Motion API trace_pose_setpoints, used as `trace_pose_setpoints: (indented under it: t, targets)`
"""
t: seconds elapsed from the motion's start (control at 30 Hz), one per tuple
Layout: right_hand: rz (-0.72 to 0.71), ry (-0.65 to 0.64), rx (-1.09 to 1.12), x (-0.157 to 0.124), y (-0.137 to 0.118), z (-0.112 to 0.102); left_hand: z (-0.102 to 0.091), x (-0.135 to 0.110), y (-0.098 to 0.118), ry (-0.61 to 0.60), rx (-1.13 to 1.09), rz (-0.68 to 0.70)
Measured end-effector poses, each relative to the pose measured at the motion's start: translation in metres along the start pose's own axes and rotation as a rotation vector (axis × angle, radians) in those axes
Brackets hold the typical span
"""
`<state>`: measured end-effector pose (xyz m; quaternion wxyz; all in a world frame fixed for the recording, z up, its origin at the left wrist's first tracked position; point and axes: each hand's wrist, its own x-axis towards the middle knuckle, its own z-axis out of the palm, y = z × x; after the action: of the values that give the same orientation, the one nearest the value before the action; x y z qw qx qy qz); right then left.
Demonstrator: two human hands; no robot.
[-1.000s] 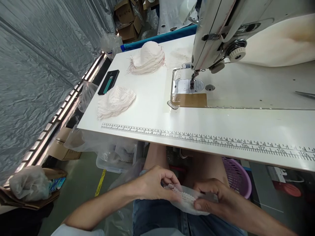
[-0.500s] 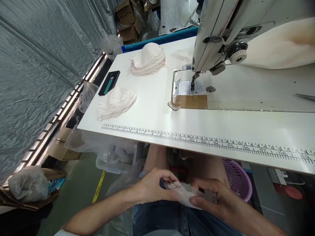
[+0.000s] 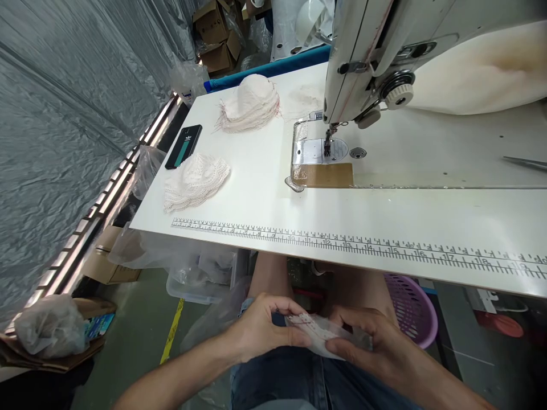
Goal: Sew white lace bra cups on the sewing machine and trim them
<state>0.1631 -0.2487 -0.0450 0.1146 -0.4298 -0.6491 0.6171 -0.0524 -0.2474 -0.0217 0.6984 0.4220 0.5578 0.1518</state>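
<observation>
Got one small sheer white fabric piece with a lacy edge (image 3: pixel 320 336) over my lap, below the front edge of the white desk (image 3: pixel 256 196). Fingers of my left hand (image 3: pixel 265 328) pinch its left end, thumb against forefinger; fingers of my right hand (image 3: pixel 370 337) pinch the other end. Red thread shows along the lace, so I'd judge some stitching is in; can't tell if that seam is complete. Piece is off the off-white metal sewing machine (image 3: pixel 356 62) and on neither pile, so I'd call it unfinished handling. Counts: one piece in hand, one machine, two piles on the desk: a cream domed fabric pile with red thread ends (image 3: pixel 252 102) at the back, a white lacy fabric pile (image 3: pixel 196 181) nearer me. Layers too tight to count. Also one black phone with a green stripe (image 3: pixel 183 147), one purple perforated plastic basket (image 3: pixel 431 324) under the desk.
</observation>
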Motion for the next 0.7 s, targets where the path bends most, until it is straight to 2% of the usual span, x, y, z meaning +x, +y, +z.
trace_pose_setpoints:
  t: [0.2, 0.37, 0.5, 0.7]
  targets:
    - [0.022, -0.006, 0.032, -0.005, 0.006, -0.001, 0.011, 0.003, -0.007, 0.044, -0.116, -0.074]
    - [0.092, -0.037, 0.027, -0.014, 0.009, -0.001, 0.015, 0.002, 0.001, -0.045, -0.107, -0.136]
    - [0.082, -0.051, -0.035, -0.015, 0.001, 0.002, 0.015, 0.001, 0.006, -0.107, -0.040, -0.124]
    - [0.019, 0.002, -0.018, -0.009, -0.004, 0.009, 0.015, -0.001, 0.002, -0.099, 0.024, -0.095]
